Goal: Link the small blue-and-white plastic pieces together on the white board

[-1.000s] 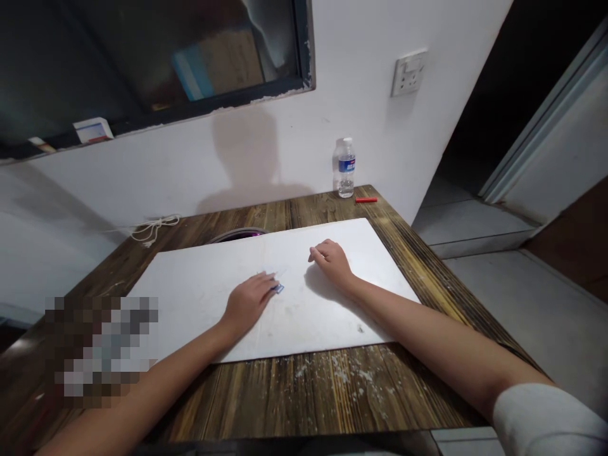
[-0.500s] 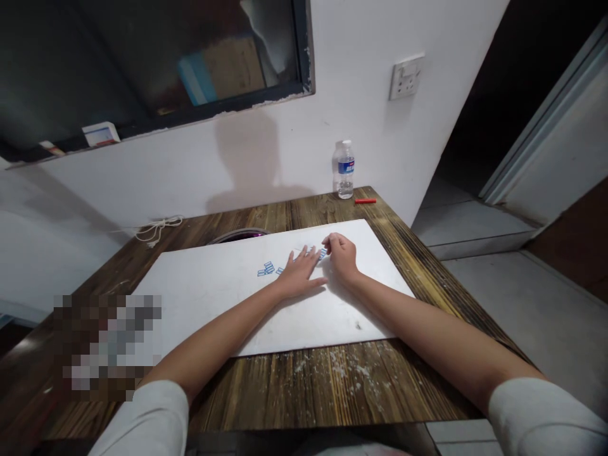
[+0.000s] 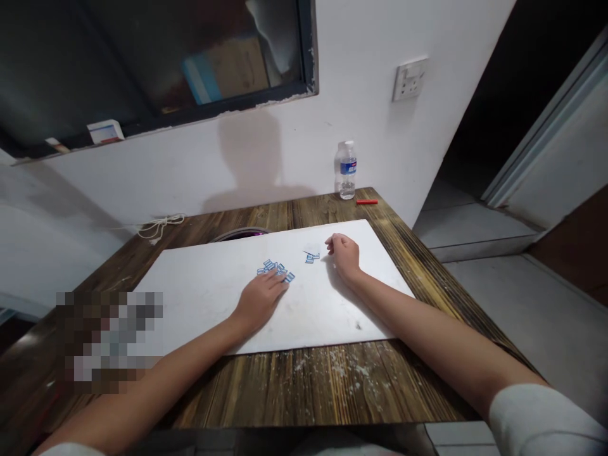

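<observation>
Left hand (image 3: 260,301): laid palm-down, fingers extended and close together, fingertips touching the larger clip pile; nothing is seen gripped.
Right hand (image 3: 344,256): loosely curled and rested on the board; whether anything is held cannot be told.
Clips: blue paper clips (image 3: 274,269) are heaped near the board's middle; a smaller clip group (image 3: 311,257) is placed just left of the right hand.
Surface: a white board (image 3: 199,304) is laid on a wooden table (image 3: 294,389).
Far side: a water bottle (image 3: 346,170) and a red stick (image 3: 367,202) are placed at the table's far right corner; a white cord (image 3: 159,227) is lying far left.
</observation>
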{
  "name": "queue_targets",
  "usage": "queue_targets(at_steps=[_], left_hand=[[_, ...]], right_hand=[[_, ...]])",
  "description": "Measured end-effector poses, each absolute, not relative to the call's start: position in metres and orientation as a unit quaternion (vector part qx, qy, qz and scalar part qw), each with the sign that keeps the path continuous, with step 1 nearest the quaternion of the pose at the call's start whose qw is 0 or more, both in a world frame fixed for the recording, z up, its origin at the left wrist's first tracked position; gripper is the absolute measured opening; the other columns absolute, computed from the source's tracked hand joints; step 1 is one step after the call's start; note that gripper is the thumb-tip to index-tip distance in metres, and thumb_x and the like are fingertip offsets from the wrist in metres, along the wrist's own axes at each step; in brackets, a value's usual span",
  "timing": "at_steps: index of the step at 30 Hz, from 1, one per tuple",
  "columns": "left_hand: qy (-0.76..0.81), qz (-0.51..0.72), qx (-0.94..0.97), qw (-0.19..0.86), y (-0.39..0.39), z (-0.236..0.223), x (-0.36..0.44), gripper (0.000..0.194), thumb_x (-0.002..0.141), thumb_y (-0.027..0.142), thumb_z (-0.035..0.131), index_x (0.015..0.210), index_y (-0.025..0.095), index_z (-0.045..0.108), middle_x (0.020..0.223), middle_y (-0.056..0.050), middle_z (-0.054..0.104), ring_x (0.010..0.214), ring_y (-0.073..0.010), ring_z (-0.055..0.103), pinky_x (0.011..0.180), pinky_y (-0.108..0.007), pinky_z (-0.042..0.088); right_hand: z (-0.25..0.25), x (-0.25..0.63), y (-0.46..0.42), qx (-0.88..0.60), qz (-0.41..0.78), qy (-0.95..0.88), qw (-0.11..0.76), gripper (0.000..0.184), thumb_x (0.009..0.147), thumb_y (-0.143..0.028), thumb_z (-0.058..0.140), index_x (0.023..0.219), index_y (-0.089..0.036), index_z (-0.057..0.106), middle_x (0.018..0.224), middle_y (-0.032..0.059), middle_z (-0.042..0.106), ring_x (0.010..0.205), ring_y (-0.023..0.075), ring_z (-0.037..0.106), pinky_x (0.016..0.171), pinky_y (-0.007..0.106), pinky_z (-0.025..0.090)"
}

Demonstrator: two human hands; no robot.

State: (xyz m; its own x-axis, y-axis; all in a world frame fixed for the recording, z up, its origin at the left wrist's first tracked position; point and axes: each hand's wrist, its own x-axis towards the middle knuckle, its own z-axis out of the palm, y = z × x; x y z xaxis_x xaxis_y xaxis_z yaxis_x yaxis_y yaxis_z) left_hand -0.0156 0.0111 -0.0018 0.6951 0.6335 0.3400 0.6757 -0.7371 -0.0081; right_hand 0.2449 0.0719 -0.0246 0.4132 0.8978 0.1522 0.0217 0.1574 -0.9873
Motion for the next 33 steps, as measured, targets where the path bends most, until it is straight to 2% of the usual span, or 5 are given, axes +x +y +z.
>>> queue_targets(at_steps=[10,16,20,25,33], left_hand=[[-0.575,-0.056,-0.814,-0.048,0.044,-0.010,-0.015,0.070,0.094,0.055,0.044,0.151,0.015,0.031,0.162,-0.021,0.020,0.151,-0.0361,0.012,0.117,-0.062,0.015],[-0.543,-0.099,-0.828,-0.102,0.082,-0.008,0.035,0.068,0.095,0.054,0.044,0.150,0.018,0.032,0.159,-0.018,0.031,0.150,-0.0347,0.017,0.118,-0.061,0.012],[-0.422,-0.067,-0.898,-0.107,0.073,-0.005,0.057,0.064,0.089,0.055,0.056,0.144,0.025,0.045,0.159,-0.012,0.032,0.150,-0.0356,0.019,0.118,-0.062,0.016],[-0.328,-0.124,-0.933,-0.077,0.046,-0.003,0.048,0.027,0.096,0.032,0.049,0.113,0.023,0.067,0.139,-0.006,0.060,0.138,-0.0252,0.045,0.111,-0.047,0.036],[-0.416,-0.171,-0.893,0.004,0.042,-0.001,-0.028,0.025,0.097,0.027,0.045,0.108,0.023,0.067,0.130,-0.006,0.066,0.130,-0.0248,0.053,0.108,-0.049,0.039]], right_hand=[[-0.031,0.238,0.074,-0.506,0.302,-0.634,0.501,0.023,0.090,-0.036,0.052,0.098,-0.026,0.071,0.101,0.0051,0.073,0.096,0.0243,0.065,0.085,0.036,0.047],[-0.026,0.235,0.070,-0.397,0.475,-0.564,0.546,0.031,0.091,-0.044,0.049,0.095,-0.021,0.069,0.087,0.0063,0.073,0.073,0.0201,0.070,0.075,0.035,0.053],[-0.019,0.240,0.068,-0.396,0.419,-0.525,0.626,0.032,0.091,-0.043,0.047,0.082,-0.019,0.067,0.066,0.0017,0.066,0.058,0.0151,0.062,0.063,0.029,0.049],[-0.017,0.245,0.071,-0.429,0.382,-0.442,0.689,0.031,0.090,-0.038,0.043,0.075,-0.020,0.064,0.056,-0.0009,0.059,0.052,0.0127,0.052,0.054,0.026,0.043],[-0.015,0.240,0.067,-0.440,0.381,-0.463,0.669,0.033,0.091,-0.039,0.042,0.074,-0.020,0.063,0.055,-0.0013,0.058,0.050,0.0133,0.051,0.054,0.027,0.042]])
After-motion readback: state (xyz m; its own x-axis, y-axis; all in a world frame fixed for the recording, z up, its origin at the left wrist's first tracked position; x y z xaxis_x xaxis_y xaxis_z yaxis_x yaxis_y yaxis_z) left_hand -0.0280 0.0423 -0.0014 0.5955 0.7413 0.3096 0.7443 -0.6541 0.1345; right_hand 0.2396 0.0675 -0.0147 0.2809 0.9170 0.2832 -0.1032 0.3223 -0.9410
